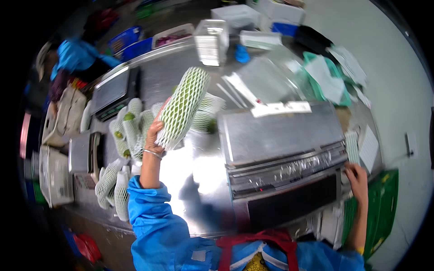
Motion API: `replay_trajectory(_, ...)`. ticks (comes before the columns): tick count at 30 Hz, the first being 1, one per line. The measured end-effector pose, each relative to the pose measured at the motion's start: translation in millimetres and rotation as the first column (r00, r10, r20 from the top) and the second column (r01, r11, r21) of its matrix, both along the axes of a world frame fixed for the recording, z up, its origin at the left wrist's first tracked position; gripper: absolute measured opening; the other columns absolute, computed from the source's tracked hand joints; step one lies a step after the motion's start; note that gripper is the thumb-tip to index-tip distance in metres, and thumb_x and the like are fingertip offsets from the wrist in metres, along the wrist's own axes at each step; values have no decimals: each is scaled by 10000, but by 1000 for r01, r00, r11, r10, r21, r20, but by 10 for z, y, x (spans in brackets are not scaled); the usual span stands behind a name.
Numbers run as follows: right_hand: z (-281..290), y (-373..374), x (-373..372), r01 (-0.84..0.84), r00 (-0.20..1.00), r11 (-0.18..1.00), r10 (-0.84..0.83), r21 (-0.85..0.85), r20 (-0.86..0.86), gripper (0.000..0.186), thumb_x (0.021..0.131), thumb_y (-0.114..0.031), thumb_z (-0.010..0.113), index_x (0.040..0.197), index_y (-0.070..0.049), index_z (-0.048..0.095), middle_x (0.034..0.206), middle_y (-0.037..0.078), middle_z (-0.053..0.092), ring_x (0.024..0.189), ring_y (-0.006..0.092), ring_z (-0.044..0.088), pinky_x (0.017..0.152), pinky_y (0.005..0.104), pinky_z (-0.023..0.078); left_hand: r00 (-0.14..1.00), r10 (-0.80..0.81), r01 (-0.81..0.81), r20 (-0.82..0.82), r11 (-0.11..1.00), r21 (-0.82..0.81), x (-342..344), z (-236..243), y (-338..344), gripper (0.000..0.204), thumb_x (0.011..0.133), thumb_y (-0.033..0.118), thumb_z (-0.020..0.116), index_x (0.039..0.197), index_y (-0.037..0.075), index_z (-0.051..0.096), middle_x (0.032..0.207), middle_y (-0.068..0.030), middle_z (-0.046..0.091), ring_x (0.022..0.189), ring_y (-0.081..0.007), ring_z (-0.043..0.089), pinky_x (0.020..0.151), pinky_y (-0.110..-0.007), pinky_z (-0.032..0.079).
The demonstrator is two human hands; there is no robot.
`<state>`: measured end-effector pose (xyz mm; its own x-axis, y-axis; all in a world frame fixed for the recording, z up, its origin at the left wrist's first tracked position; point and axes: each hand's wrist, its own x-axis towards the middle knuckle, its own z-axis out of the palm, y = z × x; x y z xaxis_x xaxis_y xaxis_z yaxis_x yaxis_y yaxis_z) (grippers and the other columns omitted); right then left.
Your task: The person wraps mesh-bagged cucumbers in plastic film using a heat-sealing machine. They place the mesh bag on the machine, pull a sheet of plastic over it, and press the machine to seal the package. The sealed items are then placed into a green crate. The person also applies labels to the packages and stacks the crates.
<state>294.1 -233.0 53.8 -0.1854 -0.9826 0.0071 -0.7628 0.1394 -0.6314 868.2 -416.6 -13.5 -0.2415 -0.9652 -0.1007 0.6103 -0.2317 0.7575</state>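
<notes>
My left hand (154,135) is closed around the lower end of a long green gourd (186,105) in a white foam net sleeve, holding it tilted above the steel table (203,167). Behind it, more netted green produce (209,113) lies on the table. On the right, my right hand (358,179) is at the right edge of a film wrapping machine (280,135). Its fingers are bent inward there; what they grip is too small to make out. Clear film (296,170) lies along the machine's front slot.
More netted produce (131,124) lies left, beside two scales (110,92) (81,153). White containers (211,43) and a teal basket (323,77) stand at the back. A green crate (379,207) is at right. Another person in blue (77,56) is at far left.
</notes>
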Motion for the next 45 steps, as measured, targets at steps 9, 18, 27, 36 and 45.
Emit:
replay_trajectory(9,-120,-1385,930,-251,457,960,2,126,889,469,938,-295,428,1295,-3,346,1162,109,520,1002,175,533,829,315,445,792,-478,578,379,787,-215,-1765,203,-147,768,568,204,667,1283,20,457,1265,-132,497,1131,-230,507,1002,-293,358)
replay_trajectory(18,-514,-1335,557,-272,564,935,-37,228,825,485,916,-202,487,1307,29,317,1101,99,530,940,153,539,796,289,451,637,-493,641,593,766,-53,-2174,201,3,626,720,135,631,1306,42,433,1292,-101,465,1200,-195,431,1019,-303,326)
replay_trajectory(27,-227,-1028,-457,-717,677,694,668,-71,-309,338,767,-76,573,1105,-90,581,997,94,560,896,221,531,770,336,412,99,603,692,791,530,-491,-1509,645,916,290,699,155,682,978,90,640,948,-53,604,878,-240,564,806,-334,416)
replay_trajectory(36,-469,-1281,-374,-976,180,216,886,37,-427,281,774,-50,557,1033,-155,582,1002,68,556,852,223,527,708,330,408,-46,640,955,767,253,-154,-1679,306,1070,239,743,179,602,980,202,631,849,21,535,794,-138,525,720,-283,396)
replay_trajectory(45,-530,-1060,-266,-570,576,802,236,178,782,163,913,-103,490,912,43,562,1054,188,591,937,227,618,756,288,541,-145,672,879,726,424,-217,-1471,212,1270,395,756,101,544,1124,240,572,1140,11,546,872,-153,558,681,-295,412)
